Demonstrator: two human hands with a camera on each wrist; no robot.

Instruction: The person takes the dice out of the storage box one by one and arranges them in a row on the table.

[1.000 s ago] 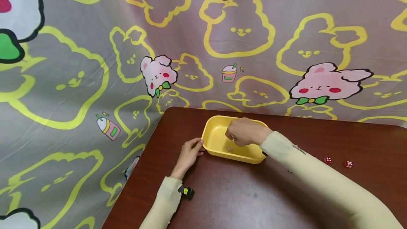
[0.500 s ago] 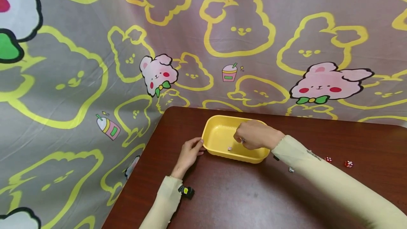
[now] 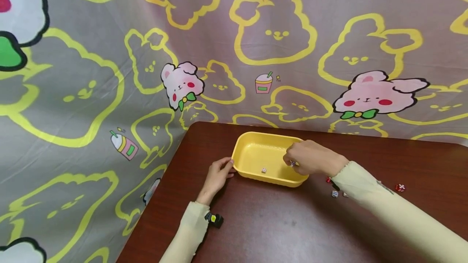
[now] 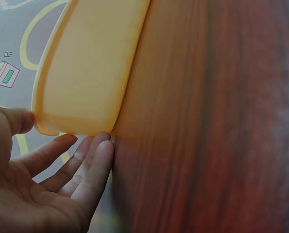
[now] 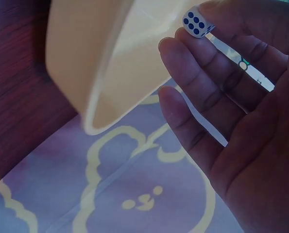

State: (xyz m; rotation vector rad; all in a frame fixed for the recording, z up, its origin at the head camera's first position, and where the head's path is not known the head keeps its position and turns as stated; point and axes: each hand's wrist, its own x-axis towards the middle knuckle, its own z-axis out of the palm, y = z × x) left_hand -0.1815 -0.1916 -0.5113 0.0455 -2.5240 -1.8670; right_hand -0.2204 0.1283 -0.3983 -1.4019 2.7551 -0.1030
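Observation:
My right hand [image 3: 310,157] is over the right end of a yellow plastic tray [image 3: 252,153]. It pinches a white die [image 5: 195,22] with dark blue pips between thumb and finger; the six-pip face shows in the right wrist view. Inside the tray, near its front wall, lies another small white die [image 3: 263,170]. At the tray's left end is my left hand [image 3: 217,177], its thumb at the rim and its fingers against the outer wall. The left wrist view has this grip at the corner of the tray [image 4: 86,68].
Right of the tray on the dark wooden table [image 3: 256,222] lie a white die [image 3: 334,194], a red die [image 3: 328,179] and, farther right, red dice [image 3: 400,188]. The right sleeve [image 3: 395,198] partly covers another white die. A cartoon-printed curtain [image 3: 219,31] borders the table.
My right hand has moved rightward across the tray with the die between its fingertips. Its sleeve now uncovers dice beside the tray and hides a red one. The left hand stays at the tray's end.

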